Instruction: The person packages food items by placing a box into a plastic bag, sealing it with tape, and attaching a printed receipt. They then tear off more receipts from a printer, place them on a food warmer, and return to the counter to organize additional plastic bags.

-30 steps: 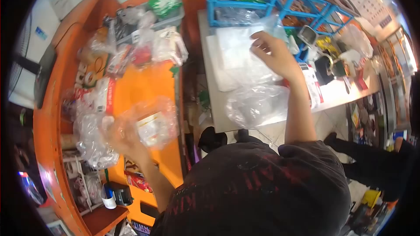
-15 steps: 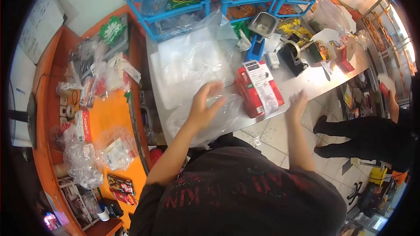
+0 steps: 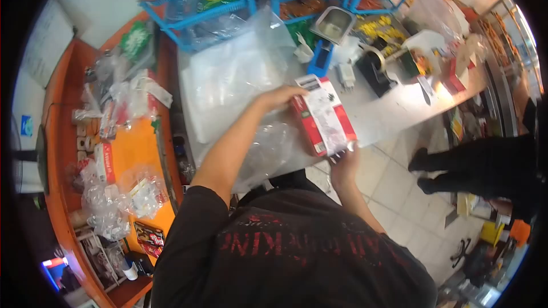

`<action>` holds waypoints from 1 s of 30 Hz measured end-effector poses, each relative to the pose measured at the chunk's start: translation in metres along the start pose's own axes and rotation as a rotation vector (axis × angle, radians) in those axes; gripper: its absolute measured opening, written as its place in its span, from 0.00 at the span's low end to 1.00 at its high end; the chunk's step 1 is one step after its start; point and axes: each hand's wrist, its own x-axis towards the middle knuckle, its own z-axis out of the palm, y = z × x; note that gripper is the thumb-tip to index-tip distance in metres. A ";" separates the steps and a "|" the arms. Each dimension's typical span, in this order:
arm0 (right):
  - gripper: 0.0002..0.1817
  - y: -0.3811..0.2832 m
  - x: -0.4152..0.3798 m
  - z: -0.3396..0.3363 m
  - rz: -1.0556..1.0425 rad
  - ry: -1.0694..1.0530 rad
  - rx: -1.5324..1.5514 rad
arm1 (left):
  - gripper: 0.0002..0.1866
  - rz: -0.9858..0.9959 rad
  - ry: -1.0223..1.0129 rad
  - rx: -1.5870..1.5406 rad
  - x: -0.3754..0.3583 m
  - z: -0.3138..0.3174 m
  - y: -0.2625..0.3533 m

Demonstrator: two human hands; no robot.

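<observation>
A red and white box (image 3: pixel 338 113) with a long printed paper slip (image 3: pixel 325 115) on its top lies between my hands at the table's front part. At its far left corner, my left hand (image 3: pixel 279 97) has its fingers against the box. My right hand (image 3: pixel 346 165) grips the near end from below, its fingertips partly hidden by the box. To the left of the box lie stacked clear plastic bags (image 3: pixel 228 82), and a crumpled clear bag (image 3: pixel 271 145) sits beneath my left forearm.
Behind the box are a blue device (image 3: pixel 321 60), a metal container (image 3: pixel 333 24), a white adapter (image 3: pixel 346 75) and a black tape dispenser (image 3: pixel 374 74). Blue racks (image 3: pixel 251 0) stand at the back. An orange counter (image 3: pixel 134 154) with packages is left; another person's legs (image 3: pixel 468 162) show right.
Both hands have closed in on the box: the left moved up and right to its far corner, the right moved left to its near end. The box looks slightly turned and lifted.
</observation>
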 end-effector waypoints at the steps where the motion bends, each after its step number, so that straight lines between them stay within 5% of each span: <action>1: 0.27 -0.007 0.002 0.001 -0.131 0.192 -0.036 | 0.21 0.068 0.063 0.108 0.000 -0.001 -0.002; 2: 0.22 -0.014 0.014 -0.003 -0.332 0.262 -0.200 | 0.19 0.238 0.384 0.381 -0.013 0.008 0.003; 4: 0.17 -0.050 0.015 0.028 -0.831 0.432 -0.371 | 0.17 0.497 0.714 0.743 -0.060 0.014 0.026; 5: 0.15 -0.069 0.008 0.046 -0.939 0.373 -0.394 | 0.15 0.284 0.631 0.825 -0.094 0.015 0.041; 8: 0.11 -0.080 0.013 0.080 -0.819 -0.288 -0.733 | 0.14 -0.185 0.474 1.128 -0.170 0.010 0.017; 12: 0.10 -0.010 -0.010 0.170 -0.381 -1.171 -1.477 | 0.15 -0.305 0.471 1.283 -0.186 -0.010 -0.068; 14: 0.13 0.058 0.005 0.165 -0.711 -1.371 -1.956 | 0.18 -0.373 0.398 1.236 -0.196 -0.002 -0.087; 15: 0.13 0.069 0.013 0.156 -0.718 -1.379 -1.954 | 0.25 -0.302 0.468 1.449 -0.201 0.002 -0.090; 17: 0.18 0.075 0.030 0.143 -1.801 -1.121 -1.932 | 0.34 -0.225 0.545 1.667 -0.211 -0.001 -0.093; 19: 0.20 0.063 0.036 0.156 -1.755 -1.214 -1.969 | 0.47 -0.377 0.436 1.502 -0.214 -0.012 -0.090; 21: 0.21 0.058 0.037 0.181 -1.704 -1.307 -2.010 | 0.50 -0.431 0.396 1.505 -0.210 -0.011 -0.085; 23: 0.19 0.045 0.026 0.251 -0.471 -1.691 -2.320 | 0.52 -0.494 0.311 1.507 -0.207 -0.011 -0.071; 25: 0.12 0.037 0.051 0.312 -0.655 -1.575 -1.701 | 0.48 -0.432 0.325 1.500 -0.209 -0.012 -0.085; 26: 0.12 0.023 0.057 0.355 -0.683 -1.400 -1.647 | 0.43 -0.366 0.385 1.493 -0.207 -0.015 -0.101; 27: 0.14 0.038 0.097 0.384 -1.169 -1.184 -1.303 | 0.38 -0.348 0.349 1.371 -0.206 -0.018 -0.094; 28: 0.17 0.027 0.119 0.428 -1.389 -1.098 -1.245 | 0.34 -0.332 0.310 1.248 -0.208 -0.016 -0.083; 29: 0.20 0.015 0.125 0.460 -1.586 -0.769 -1.362 | 0.31 -0.328 0.215 1.142 -0.208 -0.016 -0.076; 30: 0.23 0.005 0.138 0.490 -1.442 -0.803 -1.462 | 0.29 -0.326 0.117 1.032 -0.211 -0.016 -0.067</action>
